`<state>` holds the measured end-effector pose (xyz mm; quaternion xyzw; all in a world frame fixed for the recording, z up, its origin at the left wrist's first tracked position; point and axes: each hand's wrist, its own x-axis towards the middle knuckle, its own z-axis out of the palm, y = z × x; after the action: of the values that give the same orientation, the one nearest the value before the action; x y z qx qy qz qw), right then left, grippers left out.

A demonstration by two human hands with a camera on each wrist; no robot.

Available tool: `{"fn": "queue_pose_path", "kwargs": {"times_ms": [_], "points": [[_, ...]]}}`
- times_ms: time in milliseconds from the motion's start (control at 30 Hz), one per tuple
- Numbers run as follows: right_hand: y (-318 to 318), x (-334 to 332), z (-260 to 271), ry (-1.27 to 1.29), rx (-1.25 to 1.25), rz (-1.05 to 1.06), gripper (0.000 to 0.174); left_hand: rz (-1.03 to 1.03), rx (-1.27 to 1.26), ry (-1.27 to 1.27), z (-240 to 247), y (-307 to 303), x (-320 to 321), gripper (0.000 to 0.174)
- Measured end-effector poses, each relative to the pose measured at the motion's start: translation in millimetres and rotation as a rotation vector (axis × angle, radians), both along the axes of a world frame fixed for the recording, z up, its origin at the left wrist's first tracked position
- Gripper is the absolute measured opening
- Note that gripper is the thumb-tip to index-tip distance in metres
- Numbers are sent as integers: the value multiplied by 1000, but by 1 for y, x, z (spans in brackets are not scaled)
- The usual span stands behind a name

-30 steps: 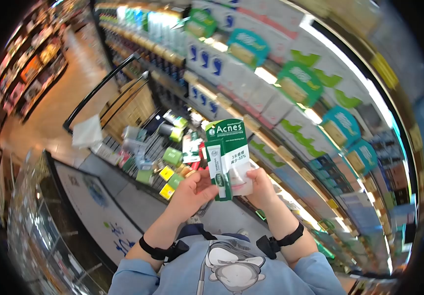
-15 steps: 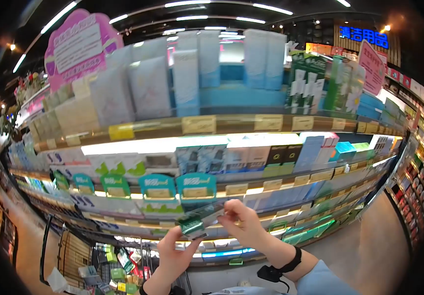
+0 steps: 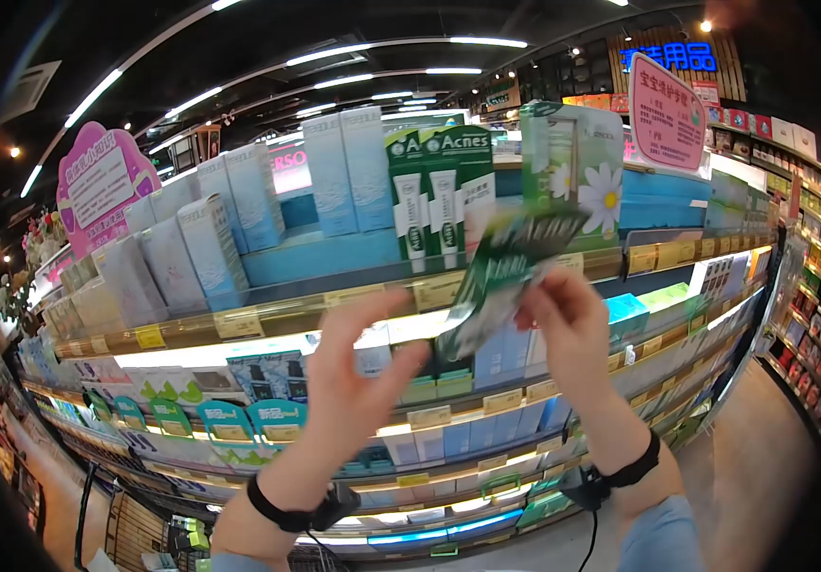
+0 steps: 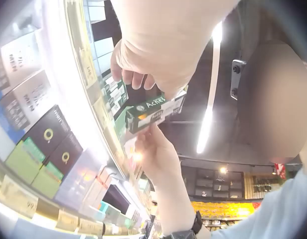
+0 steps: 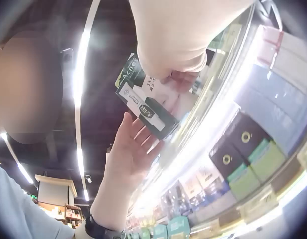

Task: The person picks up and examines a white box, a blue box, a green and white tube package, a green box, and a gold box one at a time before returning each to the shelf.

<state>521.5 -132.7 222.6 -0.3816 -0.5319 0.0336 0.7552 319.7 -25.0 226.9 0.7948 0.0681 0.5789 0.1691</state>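
A green and white Acnes box on a card backing (image 3: 506, 272) is tilted and blurred before the shelf in the head view. My right hand (image 3: 567, 329) pinches its lower right edge between thumb and fingers. To the left of it, my left hand (image 3: 358, 381) has its thumb and fingers spread apart, with nothing between them. The right wrist view shows the front of the Acnes box (image 5: 148, 109), with the left hand's fingers (image 5: 138, 137) beside its lower edge. Matching Acnes packs (image 3: 441, 195) stand upright on the top shelf behind.
Tall pale blue boxes (image 3: 339, 172) stand left of the matching packs, and a daisy-printed box (image 3: 577, 157) stands right. Along the shelf front runs a rail of price tags (image 3: 239, 324). Pink signs (image 3: 668, 114) rise above. A shopping cart (image 3: 134, 534) is at lower left.
The view has risen from the cart to the upper shelf. The Acnes pack has gone from both hands into the right hand, up toward the shelf; the left hand has let go.
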Motion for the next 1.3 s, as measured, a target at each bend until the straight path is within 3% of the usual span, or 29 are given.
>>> {"fn": "queue_pose_path", "kwargs": {"times_ms": [67,200,300,467,700,967,1300], "points": [[3,22,26,23,66,-50,7,11,-189,-23,28,17,16,48],[20,52,53,-28,127,-176,10,150,-107,25,64,43,41,57],[37,53,59,4,204,-218,9,200,-204,151,74,51,55,71],[53,63,55,-151,191,-392,9,-2,-428,161,79,59,71,82],[53,67,56,-169,116,-419,12,-3,-468,195,85,61,78,74],[53,65,59,-169,57,-401,20,-74,-515,234,86,72,75,52],[53,70,56,-318,13,-592,19,-97,-645,293,98,67,71,59]]}}
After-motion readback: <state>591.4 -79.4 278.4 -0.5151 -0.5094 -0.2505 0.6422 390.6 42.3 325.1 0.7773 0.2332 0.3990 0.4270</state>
